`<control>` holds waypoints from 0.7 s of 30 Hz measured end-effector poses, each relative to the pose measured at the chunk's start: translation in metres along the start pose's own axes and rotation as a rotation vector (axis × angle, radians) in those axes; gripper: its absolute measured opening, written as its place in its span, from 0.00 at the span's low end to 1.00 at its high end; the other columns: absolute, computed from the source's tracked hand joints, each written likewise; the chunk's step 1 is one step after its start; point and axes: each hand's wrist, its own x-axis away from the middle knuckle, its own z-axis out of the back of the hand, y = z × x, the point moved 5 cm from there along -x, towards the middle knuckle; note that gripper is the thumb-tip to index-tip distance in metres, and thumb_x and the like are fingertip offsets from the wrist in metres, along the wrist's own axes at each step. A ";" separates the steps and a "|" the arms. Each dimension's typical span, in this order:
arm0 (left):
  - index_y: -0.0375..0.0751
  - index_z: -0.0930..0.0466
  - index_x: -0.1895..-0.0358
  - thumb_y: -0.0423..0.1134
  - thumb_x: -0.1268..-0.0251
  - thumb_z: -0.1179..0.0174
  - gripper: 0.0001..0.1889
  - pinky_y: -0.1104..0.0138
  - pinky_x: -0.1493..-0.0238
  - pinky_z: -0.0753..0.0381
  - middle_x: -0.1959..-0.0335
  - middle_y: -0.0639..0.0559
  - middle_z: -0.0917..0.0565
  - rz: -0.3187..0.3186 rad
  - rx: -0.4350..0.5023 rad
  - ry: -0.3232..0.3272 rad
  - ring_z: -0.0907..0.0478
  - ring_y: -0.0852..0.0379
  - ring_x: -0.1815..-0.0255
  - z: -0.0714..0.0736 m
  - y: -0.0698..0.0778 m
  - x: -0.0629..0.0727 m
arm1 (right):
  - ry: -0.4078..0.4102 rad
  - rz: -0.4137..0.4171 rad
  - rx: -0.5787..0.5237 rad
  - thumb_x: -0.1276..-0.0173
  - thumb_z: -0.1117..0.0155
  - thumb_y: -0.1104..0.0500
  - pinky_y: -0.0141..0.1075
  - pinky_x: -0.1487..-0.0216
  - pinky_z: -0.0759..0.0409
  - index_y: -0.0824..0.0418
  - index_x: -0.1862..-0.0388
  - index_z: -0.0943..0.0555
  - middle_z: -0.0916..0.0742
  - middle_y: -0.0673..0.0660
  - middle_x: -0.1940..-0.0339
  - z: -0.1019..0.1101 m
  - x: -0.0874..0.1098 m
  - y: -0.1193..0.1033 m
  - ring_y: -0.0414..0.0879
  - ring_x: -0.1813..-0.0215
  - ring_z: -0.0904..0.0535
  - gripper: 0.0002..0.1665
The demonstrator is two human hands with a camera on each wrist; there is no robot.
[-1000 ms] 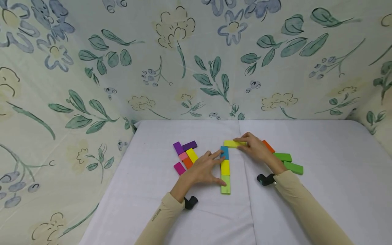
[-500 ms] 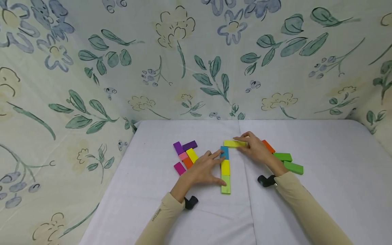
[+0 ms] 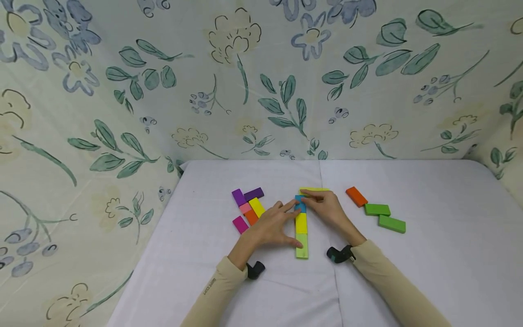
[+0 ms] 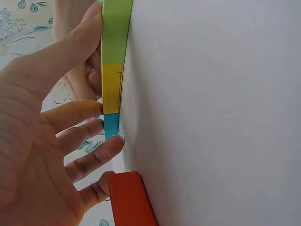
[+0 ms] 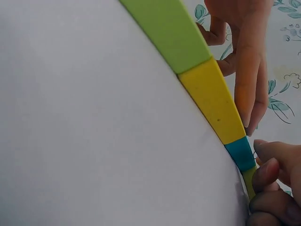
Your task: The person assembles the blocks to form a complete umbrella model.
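Observation:
A row of wooden blocks runs away from the person in the head view: light green (image 3: 301, 253), yellow (image 3: 301, 223) and blue (image 3: 303, 208). Across its far end lies a yellow-green block (image 3: 316, 189). My left hand (image 3: 269, 225) lies along the row's left side, fingers spread. Its thumb touches the light green block, and its fingertips rest at the blue one. My right hand (image 3: 328, 209) holds the yellow-green block's left end with curled fingers, thumb beside the blue block; fingers partly hide that corner. In the right wrist view, its fingers (image 5: 277, 207) bend near the blue block.
Left of the row lie purple (image 3: 239, 197), dark purple (image 3: 254, 194), pink (image 3: 245, 208), yellow (image 3: 256, 207), orange (image 3: 251, 217) and magenta (image 3: 240, 224) blocks. On the right are an orange block (image 3: 357, 196) and two green blocks (image 3: 392, 224). White cloth (image 3: 184, 281) covers the table.
My right hand has slid left along the yellow-green block, from its right end to its left end by the blue block. The left hand has stayed still.

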 end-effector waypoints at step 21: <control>0.51 0.39 0.19 0.72 0.43 0.33 0.52 0.57 0.31 0.24 0.14 0.52 0.47 -0.004 -0.003 -0.003 0.30 0.45 0.30 0.003 0.001 -0.001 | 0.040 -0.050 -0.038 0.26 0.32 0.51 0.29 0.76 0.29 0.53 0.35 0.16 0.09 0.61 0.58 -0.003 0.000 0.009 0.43 0.78 0.25 0.23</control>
